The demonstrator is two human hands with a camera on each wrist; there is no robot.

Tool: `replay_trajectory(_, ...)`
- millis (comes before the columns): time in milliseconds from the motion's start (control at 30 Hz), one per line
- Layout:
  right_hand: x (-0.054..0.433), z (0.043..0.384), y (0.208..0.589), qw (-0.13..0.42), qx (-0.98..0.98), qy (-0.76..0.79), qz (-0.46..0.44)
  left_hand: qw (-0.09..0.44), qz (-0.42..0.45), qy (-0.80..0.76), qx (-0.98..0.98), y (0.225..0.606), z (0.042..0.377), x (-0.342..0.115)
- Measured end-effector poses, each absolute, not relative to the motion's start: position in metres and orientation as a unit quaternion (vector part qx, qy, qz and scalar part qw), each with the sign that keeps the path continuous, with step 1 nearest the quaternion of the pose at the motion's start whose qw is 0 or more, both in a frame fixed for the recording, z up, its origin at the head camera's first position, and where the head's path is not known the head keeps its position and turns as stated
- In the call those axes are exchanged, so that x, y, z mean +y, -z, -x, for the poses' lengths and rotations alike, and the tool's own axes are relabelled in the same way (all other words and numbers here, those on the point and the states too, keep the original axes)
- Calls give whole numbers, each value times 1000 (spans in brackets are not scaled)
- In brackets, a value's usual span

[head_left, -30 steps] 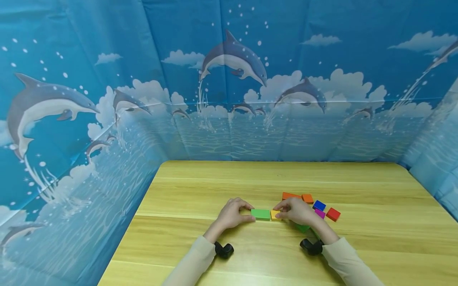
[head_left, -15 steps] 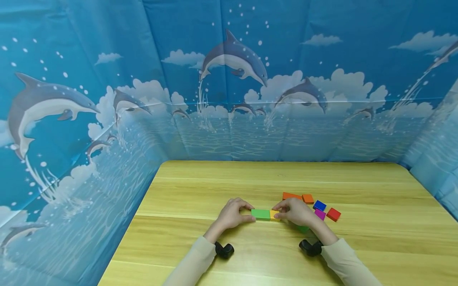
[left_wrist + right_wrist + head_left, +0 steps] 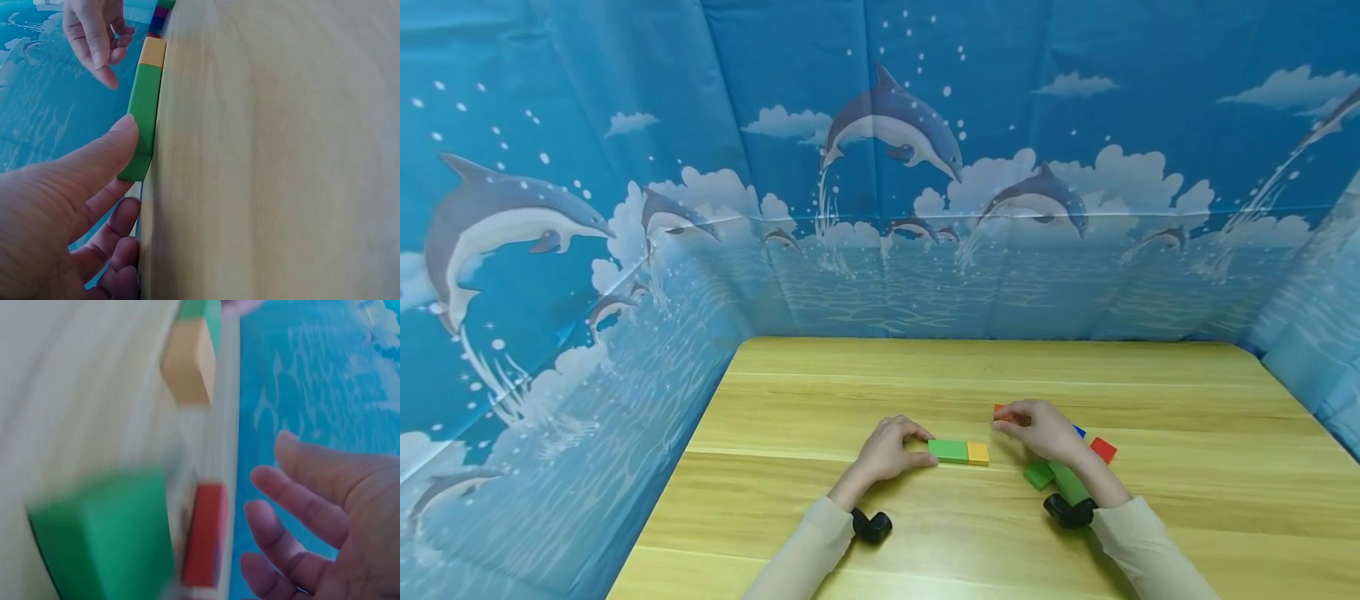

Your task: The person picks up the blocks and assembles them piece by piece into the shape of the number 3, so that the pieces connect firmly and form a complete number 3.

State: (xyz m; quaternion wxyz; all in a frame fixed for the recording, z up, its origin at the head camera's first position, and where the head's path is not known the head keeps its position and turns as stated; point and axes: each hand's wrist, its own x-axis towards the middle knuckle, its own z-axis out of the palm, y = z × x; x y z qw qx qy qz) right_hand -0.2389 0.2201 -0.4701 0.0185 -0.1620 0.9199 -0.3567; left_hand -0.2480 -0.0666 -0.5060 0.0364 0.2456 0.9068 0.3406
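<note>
My left hand (image 3: 886,450) pinches the left end of a light green rectangular block (image 3: 947,451) lying on the table; the left wrist view shows the thumb on the block's (image 3: 145,100) near end. Flush against its right end sits a short yellow-orange block (image 3: 977,453). My right hand (image 3: 1047,432) is above the loose blocks, fingers loosely bent with nothing between them. Past its fingertips an orange block (image 3: 1001,411) partly shows. Beneath its wrist lie a small green block (image 3: 1040,476) and a longer green block (image 3: 1070,482).
A red block (image 3: 1103,450) lies right of my right hand, and a blue block (image 3: 1079,431) peeks out behind it. The wooden table (image 3: 820,392) ends at a blue dolphin-printed curtain (image 3: 850,283) at the back and left.
The yellow-orange block slid left until it met the light green block. My right hand then let go of it and moved up and right over the loose blocks. The left hand stayed put.
</note>
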Motion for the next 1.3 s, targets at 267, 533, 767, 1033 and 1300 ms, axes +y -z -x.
replay_trajectory(267, 239, 254, 467, -29, 959, 248, 132, 32, -245, -336, 909, 507, 247, -68)
replay_trajectory(533, 244, 270, 466, -3, 971, 224, 87, 35, -246, -340, 907, 507, 246, -66)
replay_trajectory(767, 255, 276, 466, 7, 968, 236, 81, 36, -246, -338, 908, 506, 246, -65)
replay_trajectory(1033, 288, 266, 458, 84, 955, 279, 58, 33, -253, -335, 907, 507, 248, -65)
replay_trajectory(1300, 275, 259, 458, 110, 956, 261, 73, 29, -250, -330, 910, 508, 249, -67)
